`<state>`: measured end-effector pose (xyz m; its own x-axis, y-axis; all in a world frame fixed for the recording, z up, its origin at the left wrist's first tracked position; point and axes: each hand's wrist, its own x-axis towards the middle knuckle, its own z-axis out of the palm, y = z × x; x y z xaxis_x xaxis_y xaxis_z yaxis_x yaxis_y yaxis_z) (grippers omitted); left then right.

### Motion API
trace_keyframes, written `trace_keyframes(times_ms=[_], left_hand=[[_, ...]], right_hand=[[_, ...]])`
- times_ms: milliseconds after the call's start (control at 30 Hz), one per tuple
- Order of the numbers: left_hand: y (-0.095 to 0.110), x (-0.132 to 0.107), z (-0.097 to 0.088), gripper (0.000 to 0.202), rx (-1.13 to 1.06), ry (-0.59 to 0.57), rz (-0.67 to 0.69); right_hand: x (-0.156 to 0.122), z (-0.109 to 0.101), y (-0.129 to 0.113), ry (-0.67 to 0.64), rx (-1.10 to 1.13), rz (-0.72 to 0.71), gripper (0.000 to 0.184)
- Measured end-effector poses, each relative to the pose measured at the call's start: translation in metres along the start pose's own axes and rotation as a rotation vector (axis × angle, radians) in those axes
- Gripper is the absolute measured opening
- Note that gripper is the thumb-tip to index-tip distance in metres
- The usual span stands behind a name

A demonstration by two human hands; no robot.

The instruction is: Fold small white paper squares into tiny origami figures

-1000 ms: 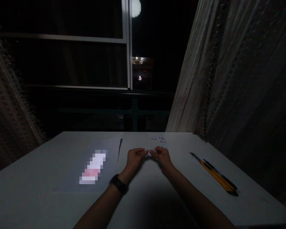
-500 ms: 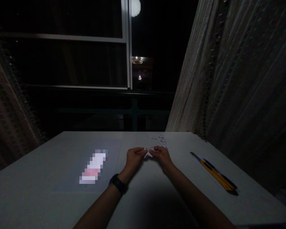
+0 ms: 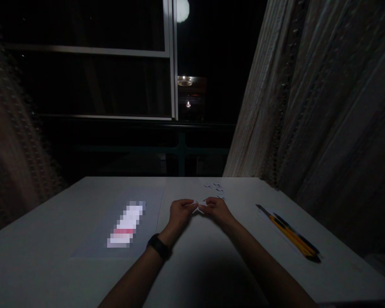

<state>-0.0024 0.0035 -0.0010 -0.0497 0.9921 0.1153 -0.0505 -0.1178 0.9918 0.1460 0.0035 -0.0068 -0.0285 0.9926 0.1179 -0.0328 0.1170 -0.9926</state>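
Observation:
Both my hands meet over the middle of a white table (image 3: 51,239) in dim light. My left hand (image 3: 179,212), with a dark watch (image 3: 159,247) on its wrist, pinches one side of a small white paper piece (image 3: 198,206). My right hand (image 3: 218,209) pinches the other side of it. The paper sits just above the tabletop between my fingertips. Several small white paper bits (image 3: 215,188) lie on the table just beyond my right hand.
A large paper sheet (image 3: 93,239) lies at left with a blurred patch on it. A yellow utility knife (image 3: 288,236) and a dark pen (image 3: 300,239) lie at right. Curtains (image 3: 324,107) hang on the right and left; a dark window (image 3: 115,77) stands behind the table.
My fingertips have drawn closer together on the small paper piece and it has lifted slightly. The arms have stayed in place.

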Motion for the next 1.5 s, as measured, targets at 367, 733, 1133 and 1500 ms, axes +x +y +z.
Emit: trace_keyframes(times_ms=[367,733,1133,1500], left_hand=[[0.006,-0.003,0.000,0.030,-0.011,-0.018,-0.015],[0.005,-0.002,0.000,0.024,0.025,0.012,-0.030],[0.015,-0.003,-0.006,0.032,-0.104,0.123,-0.058],[0.006,0.000,-0.004,0.034,-0.051,-0.063,-0.010]], right_hand=[[0.004,-0.004,0.008,-0.063,0.009,-0.039,0.038],[0.001,-0.002,0.003,-0.047,0.038,-0.031,0.041],[0.000,-0.001,-0.009,-0.004,0.159,-0.020,0.052],[0.002,-0.004,-0.003,0.071,-0.083,-0.208,0.037]])
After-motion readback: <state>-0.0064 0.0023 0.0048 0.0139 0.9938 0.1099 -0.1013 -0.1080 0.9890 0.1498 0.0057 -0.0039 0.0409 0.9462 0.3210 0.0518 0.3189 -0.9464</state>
